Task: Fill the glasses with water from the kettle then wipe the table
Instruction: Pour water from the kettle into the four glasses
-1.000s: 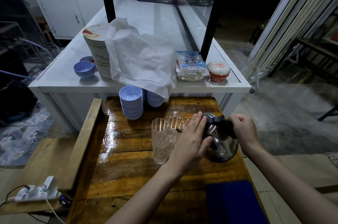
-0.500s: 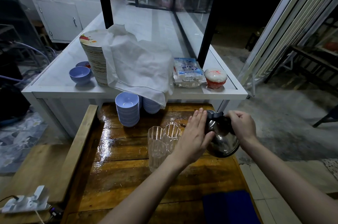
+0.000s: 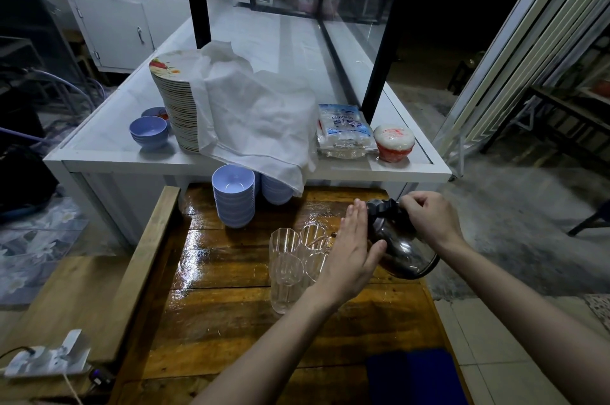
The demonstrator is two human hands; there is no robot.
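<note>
Wet surface [image 3: 231, 322] gleams below the hands: right hand [image 3: 429, 219] grips the tilted kettle [image 3: 406, 252], left hand [image 3: 353, 252] presses flat against its side, and a hasty tip could splash past the glasses [image 3: 287, 259] crowded just left.

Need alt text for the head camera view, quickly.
The right hand grips the handle of a metal kettle tilted toward a cluster of clear glasses, while the left hand presses flat against its side. The glasses stand on a wet wooden table.

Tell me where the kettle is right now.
Head view: the kettle is tilted at the wooden table's right edge, just right of the glasses, between the left hand and right hand.
</note>
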